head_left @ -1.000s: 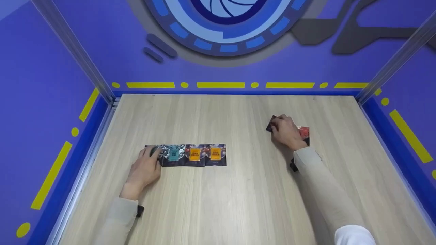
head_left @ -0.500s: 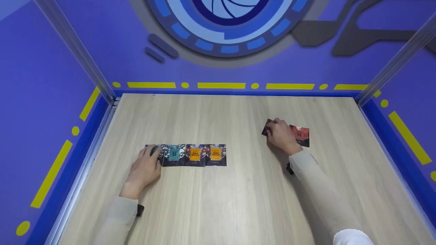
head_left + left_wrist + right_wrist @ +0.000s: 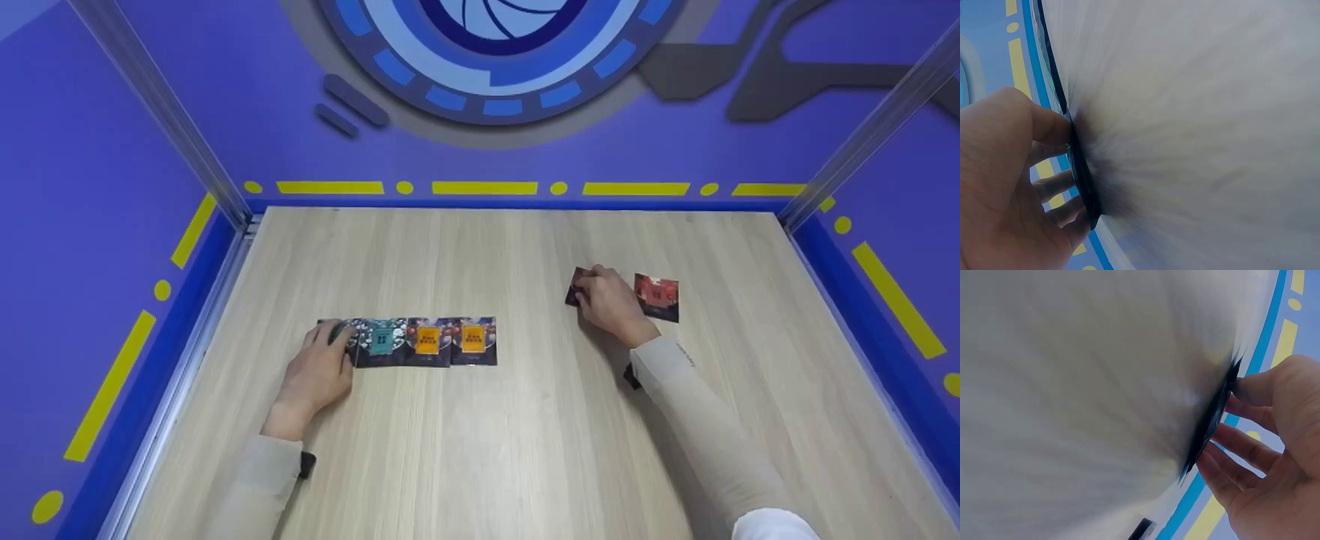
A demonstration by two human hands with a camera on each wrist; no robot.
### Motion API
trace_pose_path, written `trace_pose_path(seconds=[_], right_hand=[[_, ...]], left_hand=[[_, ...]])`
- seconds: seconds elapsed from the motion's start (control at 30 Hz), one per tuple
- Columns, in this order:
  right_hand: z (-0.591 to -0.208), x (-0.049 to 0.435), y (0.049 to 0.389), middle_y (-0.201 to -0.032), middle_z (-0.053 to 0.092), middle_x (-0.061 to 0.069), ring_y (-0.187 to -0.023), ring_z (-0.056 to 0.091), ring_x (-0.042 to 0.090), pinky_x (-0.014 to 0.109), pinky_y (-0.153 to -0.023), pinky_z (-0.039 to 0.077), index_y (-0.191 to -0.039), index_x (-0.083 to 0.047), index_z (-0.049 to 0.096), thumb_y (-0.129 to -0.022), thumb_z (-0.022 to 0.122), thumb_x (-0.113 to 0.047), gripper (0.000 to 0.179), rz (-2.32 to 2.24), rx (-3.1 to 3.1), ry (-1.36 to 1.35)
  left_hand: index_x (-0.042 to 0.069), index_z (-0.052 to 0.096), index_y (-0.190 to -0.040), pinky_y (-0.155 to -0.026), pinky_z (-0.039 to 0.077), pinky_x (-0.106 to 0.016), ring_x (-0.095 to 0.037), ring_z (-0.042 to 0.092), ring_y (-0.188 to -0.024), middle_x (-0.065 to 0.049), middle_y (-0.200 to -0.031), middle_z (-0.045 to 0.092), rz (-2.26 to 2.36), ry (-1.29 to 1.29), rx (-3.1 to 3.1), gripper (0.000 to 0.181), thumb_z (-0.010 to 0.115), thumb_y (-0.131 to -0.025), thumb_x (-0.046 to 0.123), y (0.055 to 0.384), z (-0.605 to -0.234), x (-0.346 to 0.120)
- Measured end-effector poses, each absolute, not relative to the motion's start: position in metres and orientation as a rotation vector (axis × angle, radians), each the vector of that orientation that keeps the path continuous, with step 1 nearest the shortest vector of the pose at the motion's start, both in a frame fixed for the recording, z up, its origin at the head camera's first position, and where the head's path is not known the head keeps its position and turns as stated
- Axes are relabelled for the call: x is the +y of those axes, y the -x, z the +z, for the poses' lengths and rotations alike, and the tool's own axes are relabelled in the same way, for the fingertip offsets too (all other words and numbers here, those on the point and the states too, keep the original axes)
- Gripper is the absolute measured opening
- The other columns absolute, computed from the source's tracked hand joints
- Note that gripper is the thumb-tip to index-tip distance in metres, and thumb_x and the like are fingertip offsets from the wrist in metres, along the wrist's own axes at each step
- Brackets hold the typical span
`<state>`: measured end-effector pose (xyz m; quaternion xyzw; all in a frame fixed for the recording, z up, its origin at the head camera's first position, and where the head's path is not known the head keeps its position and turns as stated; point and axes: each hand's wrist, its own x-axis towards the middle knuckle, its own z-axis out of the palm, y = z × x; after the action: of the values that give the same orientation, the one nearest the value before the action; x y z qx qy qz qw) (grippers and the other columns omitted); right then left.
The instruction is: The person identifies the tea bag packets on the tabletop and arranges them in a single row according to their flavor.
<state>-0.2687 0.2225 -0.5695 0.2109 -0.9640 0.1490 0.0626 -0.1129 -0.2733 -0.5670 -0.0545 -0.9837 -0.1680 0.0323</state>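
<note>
My left hand [image 3: 311,375] rests its fingers on the leftmost sachet [image 3: 1084,174] of a row, covering most of it. To the right in that row lie a dark sachet with a teal label [image 3: 382,341], then two with orange labels, the nearer one [image 3: 428,341] and the end one [image 3: 473,340]. Farther back, my right hand [image 3: 611,300] presses its fingertips on a dark reddish sachet [image 3: 572,294], whose right part the hand hides. In the right wrist view, thumb and fingers meet its face, and it stays close along the table. Beside this hand lies a red-labelled sachet [image 3: 657,298].
A light wood table [image 3: 487,450] carries all the sachets. Blue walls with yellow dashes [image 3: 486,187] bound it at the back and sides. Metal posts [image 3: 172,112] rise at the back corners.
My right hand has shifted left and slightly nearer with the dark reddish sachet, uncovering the red-labelled one. My left hand and the row have stayed in place.
</note>
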Motion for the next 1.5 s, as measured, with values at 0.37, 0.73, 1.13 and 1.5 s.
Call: trace_pose_path(seconds=[0.37,0.73,1.13,1.5], right_hand=[[-0.568,0.214,0.260,-0.111,0.070,0.025,-0.100,0.069,0.042,0.054,-0.090,0.062,-0.111,0.004,0.079,-0.097,0.074,-0.007,0.019,0.462,-2.856,-0.736],[-0.570,0.200,0.241,-0.112,0.070,0.023,-0.101,0.069,0.038,0.050,-0.090,0.063,-0.114,0.003,0.080,-0.097,0.075,-0.009,0.021,0.471,-2.861,-0.795],[-0.566,0.187,0.231,-0.117,0.070,0.020,-0.105,0.069,0.035,0.049,-0.094,0.063,-0.118,-0.001,0.081,-0.097,0.076,-0.011,0.024,0.487,-2.901,-0.803],[-0.568,0.179,0.224,-0.114,0.071,0.020,-0.105,0.070,0.039,0.051,-0.095,0.062,-0.114,-0.004,0.082,-0.096,0.077,-0.009,0.019,0.507,-2.846,-0.918]], left_hand=[[-0.001,0.058,-0.149,-0.116,0.047,-0.065,-0.051,0.043,-0.148,-0.029,-0.157,0.047,-0.516,0.176,-3.010,0.048,0.056,-0.102,0.008,0.113,-0.569,-0.274],[-0.001,0.057,-0.150,-0.118,0.045,-0.065,-0.051,0.042,-0.148,-0.028,-0.157,0.047,-0.530,0.178,-3.016,0.049,0.056,-0.102,0.009,0.113,-0.568,-0.273],[-0.003,0.057,-0.149,-0.117,0.046,-0.065,-0.051,0.042,-0.149,-0.030,-0.158,0.046,-0.527,0.197,-3.006,0.048,0.055,-0.102,0.007,0.114,-0.568,-0.274],[-0.002,0.056,-0.150,-0.118,0.044,-0.066,-0.052,0.041,-0.149,-0.030,-0.158,0.046,-0.521,0.189,-3.022,0.049,0.055,-0.102,0.007,0.113,-0.568,-0.273]])
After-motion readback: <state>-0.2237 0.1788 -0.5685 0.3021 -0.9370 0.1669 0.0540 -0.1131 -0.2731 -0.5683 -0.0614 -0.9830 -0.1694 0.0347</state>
